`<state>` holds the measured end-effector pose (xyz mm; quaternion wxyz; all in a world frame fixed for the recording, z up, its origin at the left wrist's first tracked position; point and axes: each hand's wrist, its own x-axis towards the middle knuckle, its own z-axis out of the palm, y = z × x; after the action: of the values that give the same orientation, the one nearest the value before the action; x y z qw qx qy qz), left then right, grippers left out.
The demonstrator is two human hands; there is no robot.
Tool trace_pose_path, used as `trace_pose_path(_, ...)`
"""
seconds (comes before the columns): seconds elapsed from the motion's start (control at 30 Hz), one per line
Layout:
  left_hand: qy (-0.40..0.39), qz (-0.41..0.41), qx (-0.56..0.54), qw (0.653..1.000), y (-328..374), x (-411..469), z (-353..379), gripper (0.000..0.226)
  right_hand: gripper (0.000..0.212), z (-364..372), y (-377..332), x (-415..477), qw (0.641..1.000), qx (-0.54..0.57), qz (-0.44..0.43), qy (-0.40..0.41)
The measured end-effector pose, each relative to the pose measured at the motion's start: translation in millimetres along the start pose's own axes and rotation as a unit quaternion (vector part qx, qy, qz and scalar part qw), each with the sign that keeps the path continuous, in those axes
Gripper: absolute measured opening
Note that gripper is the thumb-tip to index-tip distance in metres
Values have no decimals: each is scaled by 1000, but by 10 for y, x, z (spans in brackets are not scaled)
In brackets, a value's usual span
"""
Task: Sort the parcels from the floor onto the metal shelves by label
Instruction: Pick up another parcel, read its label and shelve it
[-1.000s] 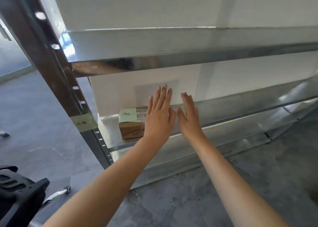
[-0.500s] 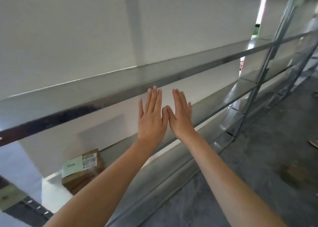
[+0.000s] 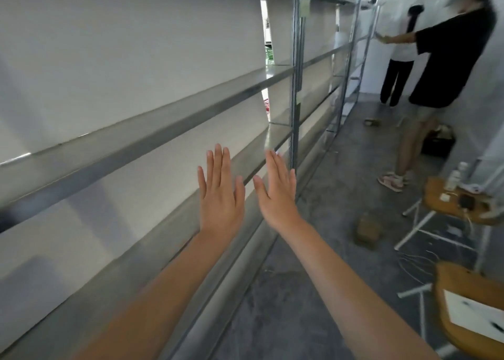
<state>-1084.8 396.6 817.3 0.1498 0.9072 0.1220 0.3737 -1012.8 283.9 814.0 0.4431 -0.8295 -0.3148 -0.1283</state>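
Metal shelves (image 3: 136, 147) beside flat, outstretched hands (image 3: 221, 198) (image 3: 276, 196)

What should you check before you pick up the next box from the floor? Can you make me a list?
1. Left hand free: ok, fingers straight, holding nothing.
2. Right hand free: ok, open and holding nothing.
3. Something to fetch: ok, a brown parcel lies on the floor ahead to the right.
4. Where it belongs: cannot tell, the parcel is too blurred to read.
5. Room on the metal shelves: ok, the parts in view carry nothing.
6. Way to the parcel: ok, only floor lies between; a stool stands to its right and a person is farther along the aisle.
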Motion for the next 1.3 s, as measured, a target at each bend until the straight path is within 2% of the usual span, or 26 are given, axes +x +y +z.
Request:
trace_pose_path(0.27,-55,61,-56,995,632,278,932,62,61,-620,858,90,993,-78,81,42)
trace_pose_path(0.53,-123,105,-88,983,844,625,1854,65,61,-941,1591,305,971,-174,151,68)
trace_pose_path(0.63,-142,128,-109,976,872,854,2153,65,61,-964,1798,544,957,-215,172,88)
trace_pose_path(0.97,-181,180,-161,953,775,1828,3054,64,62,-710,2395,1502,941,-240,214,101)
trace_pose_path(1.3,-206,209,-197,935,821,2256,3664,65,62,-703,2982,1860,920,-272,257,119)
